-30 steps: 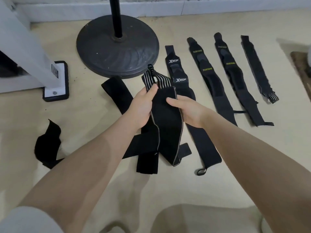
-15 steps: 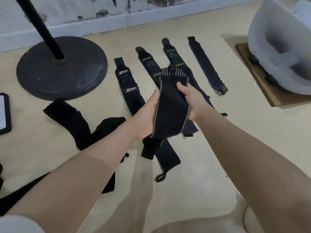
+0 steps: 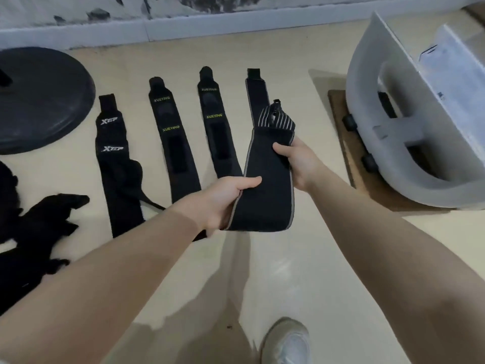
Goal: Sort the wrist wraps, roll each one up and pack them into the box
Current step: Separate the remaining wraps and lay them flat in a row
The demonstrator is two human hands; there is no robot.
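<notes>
The floor carries everything here, and the largest thing on it is the white box at the right, lying on a brown board with its opening turned toward the person. To its left runs a sorted row of black wrist wraps: an XTEP wrap, two XUEYING wraps and a plain grey-edged wrap, laid side by side and near one another. A loose heap of unsorted black wraps lies at the far left, beside a dark round stand base. So the sorting step looks to be in hand, with rolling and packing not yet begun. The held wrap, grey-edged with a striped elastic end, hangs above the floor just beside the plain wrap, which it seems to match. The left hand has a closed grip, thumb on top, pinching the wrap's near left edge; the right hand has its fingers curled round the right edge, just below the striped end. The next move probably calls for lowering it flat beside its match, straight and untwisted.
</notes>
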